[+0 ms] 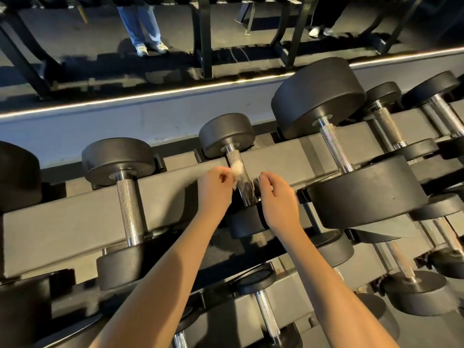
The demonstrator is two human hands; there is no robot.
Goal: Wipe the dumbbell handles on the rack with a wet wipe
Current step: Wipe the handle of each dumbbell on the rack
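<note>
Left hand (215,187) pinches wipe (237,168) on handle (243,183) — axis runs near-to-far.

sm white wipe (237,168), crumpled, on knurled chrome handle (234,156) of mid dumbbell (226,135), tilted on grey rack (75,214)

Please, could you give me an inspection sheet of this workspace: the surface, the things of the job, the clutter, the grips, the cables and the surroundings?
Surface: grey sloped rack; black dumbbells lie in its cradles, more on a lower tier.
Job's things: white wipe against the handle of the small middle one.
Clutter: nothing seen.
Grips: left hand pinches the wipe; right hand, fingers curled, is beside the handle, contact unclear.
Cables: nothing seen.
Surroundings: light strip behind the rack; beyond it black frames and a person's legs in jeans.
</note>
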